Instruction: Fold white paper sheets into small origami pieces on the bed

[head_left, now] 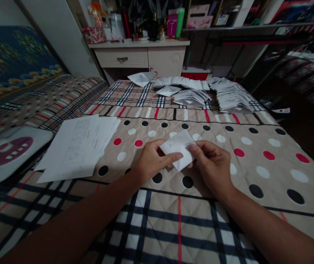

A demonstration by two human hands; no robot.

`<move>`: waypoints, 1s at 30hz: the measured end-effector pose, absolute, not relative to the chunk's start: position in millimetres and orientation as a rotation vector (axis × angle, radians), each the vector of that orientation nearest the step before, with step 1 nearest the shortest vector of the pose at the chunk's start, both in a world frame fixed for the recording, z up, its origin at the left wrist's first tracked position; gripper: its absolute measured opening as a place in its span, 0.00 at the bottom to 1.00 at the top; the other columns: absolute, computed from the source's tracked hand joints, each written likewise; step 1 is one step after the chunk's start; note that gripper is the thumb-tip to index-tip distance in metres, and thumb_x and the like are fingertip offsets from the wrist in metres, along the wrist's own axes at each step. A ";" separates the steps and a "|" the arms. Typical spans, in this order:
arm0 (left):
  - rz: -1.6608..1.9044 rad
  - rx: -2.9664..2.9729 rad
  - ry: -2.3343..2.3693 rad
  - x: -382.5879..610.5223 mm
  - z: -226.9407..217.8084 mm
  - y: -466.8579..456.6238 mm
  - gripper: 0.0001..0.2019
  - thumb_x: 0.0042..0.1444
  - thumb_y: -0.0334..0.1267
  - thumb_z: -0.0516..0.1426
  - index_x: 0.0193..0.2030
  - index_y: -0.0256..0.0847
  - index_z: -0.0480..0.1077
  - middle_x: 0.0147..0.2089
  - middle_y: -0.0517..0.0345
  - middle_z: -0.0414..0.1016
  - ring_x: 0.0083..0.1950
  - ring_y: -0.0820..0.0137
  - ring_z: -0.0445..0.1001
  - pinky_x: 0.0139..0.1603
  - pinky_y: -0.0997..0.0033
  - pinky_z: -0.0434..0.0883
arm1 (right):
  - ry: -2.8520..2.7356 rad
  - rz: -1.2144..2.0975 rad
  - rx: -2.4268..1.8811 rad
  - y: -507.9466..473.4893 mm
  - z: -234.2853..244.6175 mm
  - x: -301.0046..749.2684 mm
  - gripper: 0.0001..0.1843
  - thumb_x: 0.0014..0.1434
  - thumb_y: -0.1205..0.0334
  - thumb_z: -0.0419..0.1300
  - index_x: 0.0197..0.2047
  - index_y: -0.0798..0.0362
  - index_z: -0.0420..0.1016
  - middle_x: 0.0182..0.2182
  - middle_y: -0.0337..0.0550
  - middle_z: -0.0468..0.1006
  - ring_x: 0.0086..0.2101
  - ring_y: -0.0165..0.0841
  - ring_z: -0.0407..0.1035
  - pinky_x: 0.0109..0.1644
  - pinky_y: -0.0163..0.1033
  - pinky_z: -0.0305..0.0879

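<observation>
Between my two hands is a small folded sheet of white paper [179,143], tilted so one corner points down toward me. My left hand [154,157] grips its left side, with the thumb lying across the front face. On the right edge, my right hand [213,159] pinches the paper between thumb and fingers; the fingertips behind it are hidden. Both hands are just over the dotted bedspread [261,146]. To the left lies a stack of flat printed sheets [74,146], slightly fanned out.
Rows of folded papers [232,95] stand packed along the far side of the bed, with a looser folded piece [141,78] at their left. A white plastic item with a purple oval [11,151] sits at far left. Behind the bed is a white dresser [121,57] crowded with bottles.
</observation>
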State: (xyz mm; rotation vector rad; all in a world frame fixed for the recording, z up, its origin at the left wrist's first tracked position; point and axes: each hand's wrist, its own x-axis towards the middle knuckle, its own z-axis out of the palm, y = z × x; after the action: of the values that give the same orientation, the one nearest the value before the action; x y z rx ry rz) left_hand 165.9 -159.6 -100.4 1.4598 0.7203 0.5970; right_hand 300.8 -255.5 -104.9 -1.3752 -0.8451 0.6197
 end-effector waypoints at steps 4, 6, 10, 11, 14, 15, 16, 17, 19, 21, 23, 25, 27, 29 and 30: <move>0.508 1.299 0.700 167.5 -101.3 -163.5 0.19 0.40 0.39 0.70 0.37 0.34 0.72 0.29 0.57 0.78 0.24 0.76 0.73 0.24 0.77 0.70 | -0.829 0.499 -1.384 -255.8 -101.9 300.8 0.07 0.58 0.57 0.66 0.32 0.52 0.79 0.20 0.36 0.76 0.18 0.26 0.68 0.22 0.31 0.65; 0.498 1.268 0.674 167.2 -101.9 -163.2 0.19 0.40 0.37 0.71 0.39 0.33 0.73 0.31 0.55 0.79 0.25 0.75 0.74 0.25 0.77 0.70 | -0.819 0.469 -1.387 -255.9 -101.2 300.2 0.07 0.57 0.57 0.66 0.34 0.52 0.79 0.22 0.37 0.78 0.20 0.28 0.70 0.23 0.33 0.68; 0.462 1.262 0.684 167.4 -101.3 -161.4 0.17 0.43 0.33 0.69 0.41 0.32 0.74 0.32 0.53 0.80 0.24 0.75 0.75 0.25 0.77 0.71 | -0.809 0.491 -1.366 -254.9 -101.1 298.6 0.08 0.57 0.56 0.66 0.35 0.52 0.78 0.24 0.38 0.79 0.21 0.29 0.71 0.25 0.34 0.70; 0.452 1.272 0.708 168.0 -100.5 -161.5 0.16 0.44 0.31 0.68 0.40 0.32 0.73 0.30 0.54 0.80 0.23 0.76 0.74 0.24 0.77 0.70 | -0.809 0.508 -1.355 -254.6 -101.0 298.3 0.08 0.57 0.57 0.67 0.34 0.52 0.78 0.23 0.38 0.79 0.20 0.29 0.71 0.24 0.34 0.70; 0.461 1.338 0.762 169.8 -97.7 -163.4 0.07 0.49 0.28 0.63 0.36 0.33 0.71 0.22 0.62 0.74 0.16 0.80 0.66 0.17 0.82 0.62 | -0.812 0.578 -1.326 -253.7 -101.2 298.1 0.08 0.56 0.57 0.67 0.35 0.51 0.77 0.24 0.37 0.79 0.20 0.29 0.71 0.24 0.34 0.69; 0.475 1.365 0.764 170.0 -97.4 -164.0 0.05 0.52 0.28 0.61 0.36 0.33 0.70 0.20 0.65 0.71 0.15 0.82 0.63 0.16 0.83 0.59 | -0.810 0.600 -1.322 -253.3 -101.7 298.7 0.08 0.56 0.57 0.67 0.35 0.51 0.77 0.23 0.37 0.79 0.20 0.29 0.71 0.24 0.34 0.68; 0.483 1.392 0.757 169.8 -97.5 -164.3 0.04 0.54 0.29 0.60 0.36 0.34 0.69 0.18 0.68 0.68 0.14 0.82 0.60 0.15 0.83 0.57 | -0.807 0.620 -1.322 -252.9 -102.4 299.8 0.08 0.57 0.57 0.66 0.36 0.51 0.76 0.22 0.37 0.79 0.19 0.28 0.70 0.24 0.33 0.67; 0.478 1.417 0.745 169.3 -98.2 -164.2 0.04 0.55 0.31 0.59 0.37 0.34 0.68 0.17 0.69 0.66 0.14 0.82 0.59 0.15 0.83 0.56 | -0.805 0.635 -1.326 -252.3 -103.5 301.2 0.08 0.57 0.57 0.66 0.36 0.51 0.76 0.21 0.36 0.78 0.19 0.28 0.69 0.24 0.33 0.66; 0.454 1.469 0.725 167.6 -100.9 -161.7 0.07 0.58 0.37 0.58 0.39 0.35 0.69 0.17 0.70 0.65 0.14 0.81 0.59 0.15 0.83 0.58 | -0.792 0.655 -1.336 -250.7 -106.1 304.8 0.09 0.57 0.57 0.66 0.37 0.52 0.75 0.18 0.34 0.75 0.17 0.26 0.65 0.22 0.32 0.62; 0.515 1.521 0.723 165.9 -104.2 -156.4 0.11 0.58 0.42 0.59 0.42 0.36 0.69 0.20 0.68 0.68 0.17 0.80 0.63 0.16 0.82 0.62 | -0.770 0.682 -1.346 -248.9 -108.5 308.0 0.11 0.56 0.56 0.66 0.39 0.53 0.74 0.18 0.33 0.74 0.15 0.25 0.62 0.19 0.30 0.58; 0.677 1.561 0.735 165.1 -107.0 -149.4 0.14 0.54 0.40 0.62 0.45 0.38 0.68 0.29 0.62 0.74 0.26 0.77 0.72 0.24 0.80 0.69 | -0.757 0.724 -1.354 -247.3 -109.8 309.8 0.14 0.55 0.56 0.67 0.41 0.53 0.73 0.21 0.34 0.75 0.15 0.24 0.61 0.17 0.29 0.54; 0.806 1.563 0.729 165.5 -108.9 -142.8 0.20 0.49 0.34 0.65 0.49 0.39 0.66 0.41 0.56 0.78 0.38 0.73 0.77 0.35 0.77 0.74 | -0.781 0.780 -1.368 -246.1 -110.1 309.9 0.16 0.56 0.55 0.66 0.44 0.53 0.71 0.22 0.34 0.76 0.15 0.24 0.60 0.17 0.29 0.53; 0.824 1.520 0.702 166.6 -110.3 -138.3 0.21 0.48 0.31 0.65 0.49 0.39 0.66 0.46 0.53 0.77 0.44 0.71 0.78 0.40 0.75 0.75 | -0.834 0.826 -1.386 -245.2 -110.1 309.2 0.17 0.58 0.54 0.64 0.47 0.53 0.70 0.21 0.33 0.75 0.15 0.25 0.60 0.17 0.29 0.54; 0.791 1.480 0.676 167.6 -111.8 -136.4 0.17 0.49 0.30 0.63 0.47 0.38 0.68 0.44 0.54 0.78 0.42 0.71 0.78 0.39 0.74 0.75 | -0.894 0.818 -1.391 -244.2 -110.6 308.8 0.18 0.59 0.54 0.62 0.50 0.52 0.69 0.24 0.35 0.76 0.20 0.27 0.66 0.21 0.31 0.60; 0.775 1.479 0.675 168.0 -112.7 -136.1 0.15 0.50 0.30 0.63 0.45 0.38 0.68 0.42 0.55 0.78 0.40 0.71 0.78 0.38 0.75 0.75 | -0.925 0.785 -1.388 -243.5 -111.2 309.2 0.18 0.59 0.55 0.62 0.51 0.51 0.69 0.28 0.37 0.78 0.24 0.29 0.69 0.25 0.32 0.64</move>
State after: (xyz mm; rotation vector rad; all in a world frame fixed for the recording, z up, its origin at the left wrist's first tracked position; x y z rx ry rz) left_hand 168.0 -136.1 -112.7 1.4795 0.6746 0.7750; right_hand 309.2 -243.5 -111.2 -1.3883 -0.9246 0.7845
